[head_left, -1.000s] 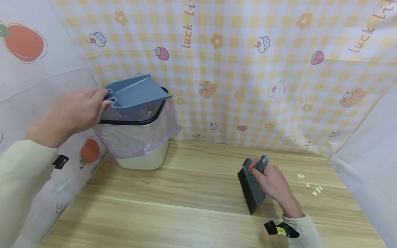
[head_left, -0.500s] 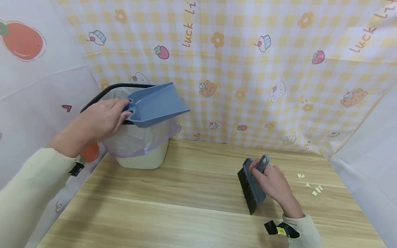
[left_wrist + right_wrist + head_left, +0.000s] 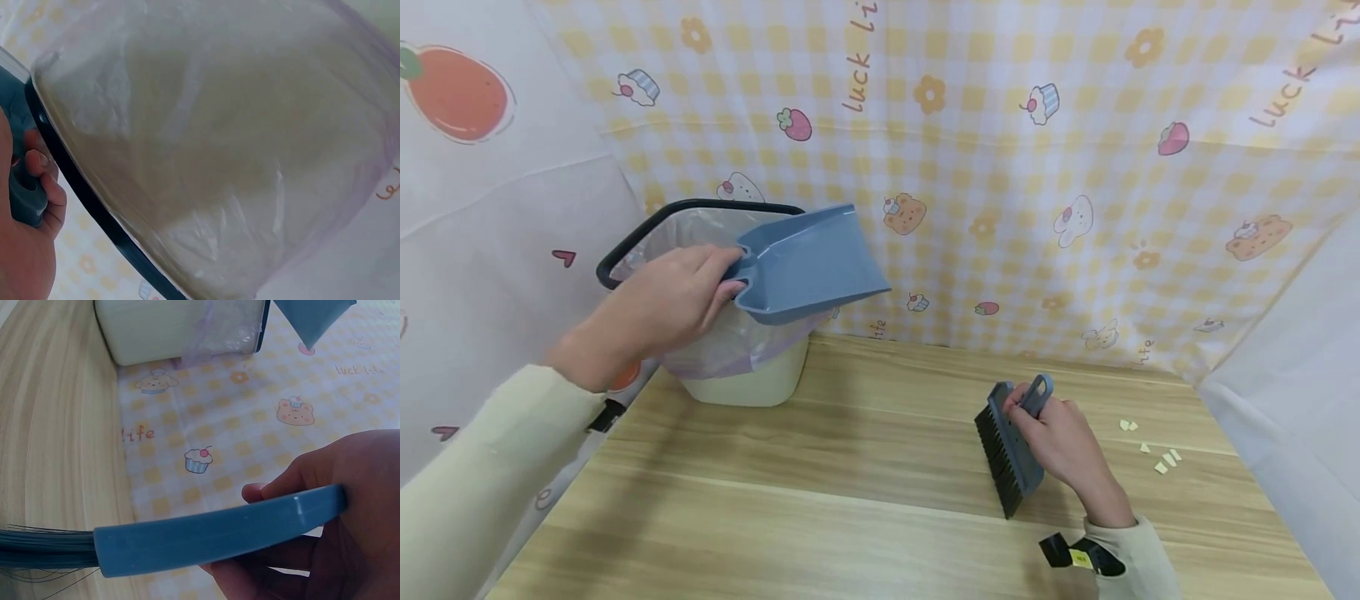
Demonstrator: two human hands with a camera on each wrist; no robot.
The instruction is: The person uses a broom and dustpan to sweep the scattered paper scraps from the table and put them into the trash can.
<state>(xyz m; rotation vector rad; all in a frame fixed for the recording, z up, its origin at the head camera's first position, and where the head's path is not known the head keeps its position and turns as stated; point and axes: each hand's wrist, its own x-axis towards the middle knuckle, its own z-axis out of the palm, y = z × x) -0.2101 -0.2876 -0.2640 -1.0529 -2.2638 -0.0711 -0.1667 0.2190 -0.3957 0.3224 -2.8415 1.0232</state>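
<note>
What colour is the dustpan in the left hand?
The dustpan is greyish blue, clearest in the head view.

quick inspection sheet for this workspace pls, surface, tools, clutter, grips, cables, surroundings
Surface: wood-grain table, pale.
Job's things: blue dustpan raised off the table; blue brush with dark bristles; cream bin with a plastic liner.
Clutter: a few small pale pieces right of the right hand.
Grips: left hand holds the dustpan's handle; right hand holds the brush.
Cables: nothing seen.
Surroundings: yellow-checked cloth behind, white sheeting on the right.
</note>
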